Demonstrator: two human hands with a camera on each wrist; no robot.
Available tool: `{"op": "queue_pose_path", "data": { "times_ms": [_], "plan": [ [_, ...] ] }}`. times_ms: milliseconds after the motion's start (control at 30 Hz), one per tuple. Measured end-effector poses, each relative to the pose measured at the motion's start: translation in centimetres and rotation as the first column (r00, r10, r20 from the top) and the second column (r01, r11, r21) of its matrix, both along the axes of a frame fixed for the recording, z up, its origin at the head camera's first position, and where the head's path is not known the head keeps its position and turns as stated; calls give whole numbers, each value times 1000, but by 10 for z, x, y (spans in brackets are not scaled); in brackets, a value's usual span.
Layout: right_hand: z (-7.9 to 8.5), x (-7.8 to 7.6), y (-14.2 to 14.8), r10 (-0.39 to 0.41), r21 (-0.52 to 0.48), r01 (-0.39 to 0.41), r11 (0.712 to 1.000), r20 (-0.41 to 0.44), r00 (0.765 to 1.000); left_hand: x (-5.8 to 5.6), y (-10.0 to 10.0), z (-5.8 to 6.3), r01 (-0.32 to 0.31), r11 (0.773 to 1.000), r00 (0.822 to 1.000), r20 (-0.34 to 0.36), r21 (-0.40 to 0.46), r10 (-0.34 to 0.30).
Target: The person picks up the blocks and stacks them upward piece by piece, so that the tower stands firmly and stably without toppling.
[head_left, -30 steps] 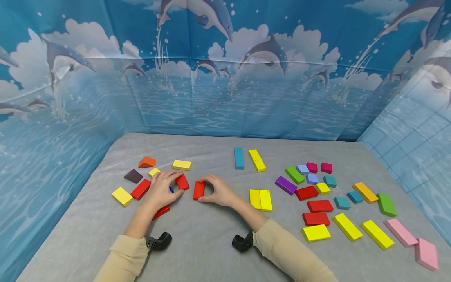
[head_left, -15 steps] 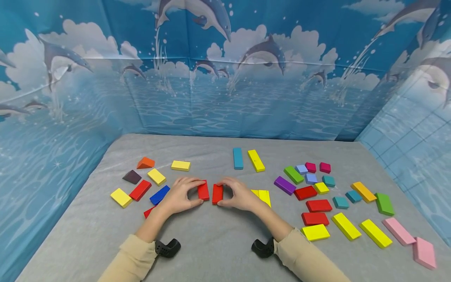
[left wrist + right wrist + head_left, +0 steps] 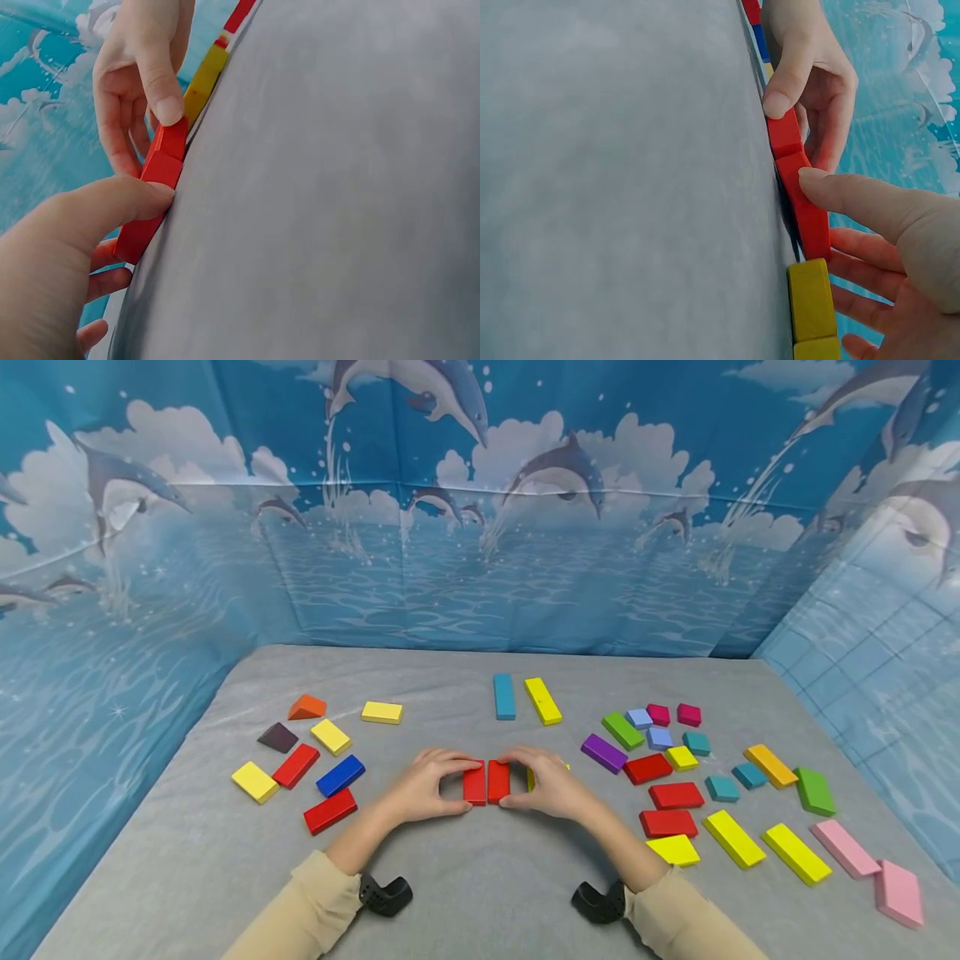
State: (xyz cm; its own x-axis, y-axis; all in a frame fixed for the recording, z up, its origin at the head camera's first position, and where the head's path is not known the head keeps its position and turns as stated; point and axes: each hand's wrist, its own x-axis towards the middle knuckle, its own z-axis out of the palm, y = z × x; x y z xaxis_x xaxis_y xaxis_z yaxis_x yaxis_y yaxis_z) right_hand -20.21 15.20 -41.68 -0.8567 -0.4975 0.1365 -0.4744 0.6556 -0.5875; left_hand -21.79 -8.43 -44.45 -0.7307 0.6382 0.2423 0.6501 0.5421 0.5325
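In the head view, two red blocks lie side by side near the middle of the grey table. My left hand (image 3: pixel 423 789) pinches the left red block (image 3: pixel 474 785) by its far and near ends, thumb on the near end. My right hand (image 3: pixel 553 789) holds the right red block (image 3: pixel 498 783) the same way. Only a thin line parts the blocks in the head view, and their ends meet in the right wrist view. Mostly hidden behind my right hand is a pair of yellow blocks (image 3: pixel 812 300), close beside the right red block in the right wrist view.
On the left lie a blue block (image 3: pixel 341 775), a red block (image 3: pixel 330 812), an orange wedge (image 3: pixel 307 707) and several others. A teal block (image 3: pixel 504 697) and a long yellow block (image 3: pixel 543 701) lie farther back. Many coloured blocks, including a purple one (image 3: pixel 604 753), spread across the right.
Both hands have slid their red blocks to the right across the table. The gap between the two blocks has narrowed, and the blue and red blocks at left are uncovered.
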Motion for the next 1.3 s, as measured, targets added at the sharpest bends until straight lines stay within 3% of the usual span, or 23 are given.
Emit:
{"op": "queue_pose_path", "data": {
  "times_ms": [667, 867, 1067, 1300],
  "plan": [
    [-2, 5, 19, -17, 50, 17, 999, 9, 1000, 0, 20, -2, 33, 999, 999, -1, 13, -33],
    [6, 6, 39, -8, -31, 10, 999, 53, 999, 0, 21, -3, 43, 999, 999, 2, 30, -43],
    [7, 11, 72, -40, -42, 47, 998, 151, 988, 0, 21, -4, 55, 998, 998, 2, 39, -55],
    [1, 14, 82, -42, -69, 59, 996, 230, 972, 2, 29, -5, 1, 1000, 997, -72, -1, -1]
  ]
}}
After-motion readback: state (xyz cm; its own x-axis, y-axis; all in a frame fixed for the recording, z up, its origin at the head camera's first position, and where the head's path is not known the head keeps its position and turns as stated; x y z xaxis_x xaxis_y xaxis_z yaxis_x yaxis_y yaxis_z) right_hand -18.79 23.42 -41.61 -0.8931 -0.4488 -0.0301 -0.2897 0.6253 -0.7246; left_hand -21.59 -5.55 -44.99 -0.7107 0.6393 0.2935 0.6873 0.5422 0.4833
